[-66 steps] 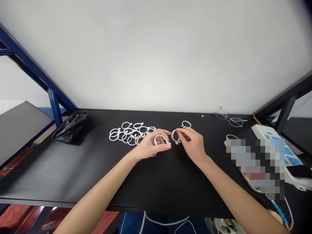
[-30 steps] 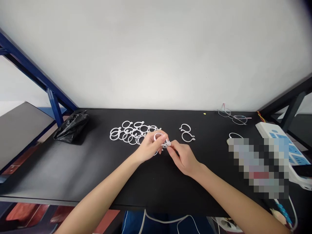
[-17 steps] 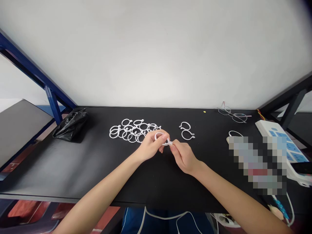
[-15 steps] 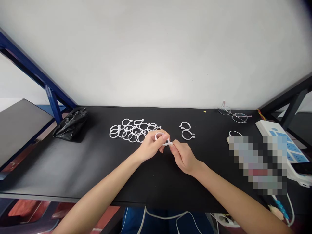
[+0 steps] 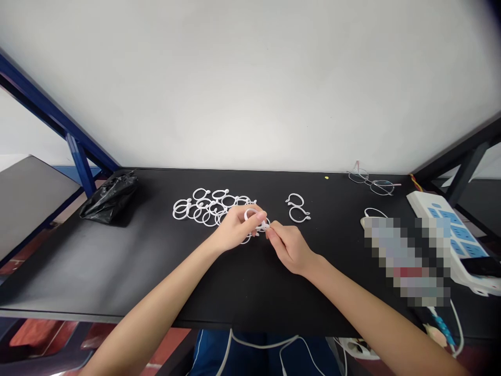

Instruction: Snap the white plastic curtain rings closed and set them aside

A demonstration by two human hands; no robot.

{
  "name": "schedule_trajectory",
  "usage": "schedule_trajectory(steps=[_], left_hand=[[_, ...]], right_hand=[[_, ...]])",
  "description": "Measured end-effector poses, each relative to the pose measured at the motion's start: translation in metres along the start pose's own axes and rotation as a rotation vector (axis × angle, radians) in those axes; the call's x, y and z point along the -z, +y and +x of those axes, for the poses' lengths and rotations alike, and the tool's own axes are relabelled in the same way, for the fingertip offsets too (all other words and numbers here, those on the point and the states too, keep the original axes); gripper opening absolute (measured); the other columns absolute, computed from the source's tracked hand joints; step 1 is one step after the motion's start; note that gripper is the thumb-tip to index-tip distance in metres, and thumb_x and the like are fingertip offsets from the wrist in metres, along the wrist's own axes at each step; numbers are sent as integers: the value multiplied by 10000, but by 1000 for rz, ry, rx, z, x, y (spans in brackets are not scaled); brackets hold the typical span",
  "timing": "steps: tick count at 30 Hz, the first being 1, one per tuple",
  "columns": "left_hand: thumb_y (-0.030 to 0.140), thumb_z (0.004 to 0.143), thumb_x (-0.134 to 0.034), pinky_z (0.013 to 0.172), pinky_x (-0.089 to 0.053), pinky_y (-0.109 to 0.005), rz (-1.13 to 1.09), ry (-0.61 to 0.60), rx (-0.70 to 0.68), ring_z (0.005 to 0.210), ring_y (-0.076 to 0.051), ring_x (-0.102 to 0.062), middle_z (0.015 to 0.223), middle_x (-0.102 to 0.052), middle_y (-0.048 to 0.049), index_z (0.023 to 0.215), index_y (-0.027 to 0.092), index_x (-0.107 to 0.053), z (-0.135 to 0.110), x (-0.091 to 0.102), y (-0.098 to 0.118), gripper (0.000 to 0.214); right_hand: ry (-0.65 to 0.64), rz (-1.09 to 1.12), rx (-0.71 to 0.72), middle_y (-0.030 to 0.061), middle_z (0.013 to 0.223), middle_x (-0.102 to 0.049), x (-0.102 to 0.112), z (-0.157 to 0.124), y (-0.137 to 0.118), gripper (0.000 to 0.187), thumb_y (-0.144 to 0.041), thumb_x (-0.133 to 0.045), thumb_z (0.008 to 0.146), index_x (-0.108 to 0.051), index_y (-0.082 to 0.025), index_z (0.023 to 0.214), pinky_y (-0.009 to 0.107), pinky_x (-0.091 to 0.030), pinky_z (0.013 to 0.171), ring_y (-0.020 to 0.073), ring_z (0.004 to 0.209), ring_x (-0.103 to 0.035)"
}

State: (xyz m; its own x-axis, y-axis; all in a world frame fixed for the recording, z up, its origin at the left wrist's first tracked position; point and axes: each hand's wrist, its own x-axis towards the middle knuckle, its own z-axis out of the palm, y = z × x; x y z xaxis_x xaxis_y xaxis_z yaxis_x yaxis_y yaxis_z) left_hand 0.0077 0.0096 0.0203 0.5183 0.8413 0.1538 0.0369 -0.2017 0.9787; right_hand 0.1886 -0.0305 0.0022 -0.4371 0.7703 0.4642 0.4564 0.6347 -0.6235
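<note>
Between my hands is a white plastic ring (image 5: 264,226) with knobbed ends, like a curtain ring. My left hand (image 5: 239,225) grips it, the thumb laid across its loop. With thumb and forefinger, my right hand (image 5: 288,243) pinches its near end. Part of another white ring (image 5: 246,241) shows just below my left fingers; whether it touches them I cannot tell. A loose heap of similar rings (image 5: 211,204) lies behind and left of my left hand, which covers part of it. Two open rings (image 5: 299,208) lie together beyond my right hand.
A black plastic bag (image 5: 111,197) sits at the left of the black table (image 5: 117,261). To the right are eyeglasses (image 5: 370,181), a white power strip (image 5: 442,209) and a blurred-out object (image 5: 407,261). White cables (image 5: 266,345) hang at the front edge.
Both hands have shifted slightly left, still on the ring. Part of another ring now shows below my left hand. The whole view has moved a little.
</note>
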Motion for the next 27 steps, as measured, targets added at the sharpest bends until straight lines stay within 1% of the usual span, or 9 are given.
schedule_trajectory(steps=[3,6,8,10,12,14,17,23,27], left_hand=[[511,828,-638,540,-401,-220,201,121,41,570,-98,-481,685,-561,3,856,161,-637,2,5,0,351],[443,788,-694,546,-397,-216,341,211,49,593,-108,-496,688,-565,10,877,171,-619,5,7,-7,296],[392,818,-656,554,-395,-219,399,225,23,583,-107,-490,672,-563,11,822,170,-599,6,8,-13,229],[330,835,-623,577,-401,-226,469,241,-24,580,-106,-485,680,-566,11,800,173,-589,6,9,-18,165],[276,840,-602,601,-410,-231,535,249,-74,595,-108,-492,716,-580,6,805,176,-587,6,9,-19,107],[241,851,-577,611,-413,-231,579,235,-106,622,-112,-510,766,-598,-4,808,179,-582,6,9,-19,76],[219,875,-538,626,-418,-235,654,200,-123,674,-123,-549,828,-609,-18,807,182,-576,5,8,-18,86],[239,913,-500,631,-418,-237,845,184,-126,705,-130,-569,858,-603,-17,826,192,-580,3,7,-18,127],[296,925,-505,589,-398,-228,910,207,-104,713,-140,-583,845,-609,-10,1010,203,-573,2,7,-18,144]], right_hand=[[25,-11,-60,-52,559,-440,3,2,6,246,-218,-357,984,-499,-208,784,242,-344,496,98,450,-404],[143,-71,-117,-21,641,-534,6,4,12,217,-209,-408,961,-531,-206,783,254,-400,556,116,533,-491],[237,-126,-133,17,754,-607,6,7,15,176,-207,-440,947,-547,-210,807,288,-462,669,158,686,-581],[290,-201,-155,65,927,-653,6,9,20,115,-214,-475,928,-568,-216,861,360,-485,819,215,895,-616],[284,-282,-203,112,1133,-630,5,9,26,89,-223,-506,904,-584,-217,947,449,-455,939,273,1082,-581],[238,-331,-267,149,1272,-565,3,8,32,206,-202,-507,877,-568,-204,1074,512,-415,1005,312,1203,-525],[166,-324,-328,172,1346,-506,1,5,40,398,-131,-474,829,-497,-177,1224,529,-395,1048,317,1287,-472],[143,-251,-321,133,1325,-529,2,5,43,374,-127,-464,825,-526,-219,1183,478,-471,984,286,1229,-535],[127,-261,-313,129,1287,-560,2,6,41,304,-137,-468,834,-560,-209,1115,470,-468,981,283,1218,-542]])
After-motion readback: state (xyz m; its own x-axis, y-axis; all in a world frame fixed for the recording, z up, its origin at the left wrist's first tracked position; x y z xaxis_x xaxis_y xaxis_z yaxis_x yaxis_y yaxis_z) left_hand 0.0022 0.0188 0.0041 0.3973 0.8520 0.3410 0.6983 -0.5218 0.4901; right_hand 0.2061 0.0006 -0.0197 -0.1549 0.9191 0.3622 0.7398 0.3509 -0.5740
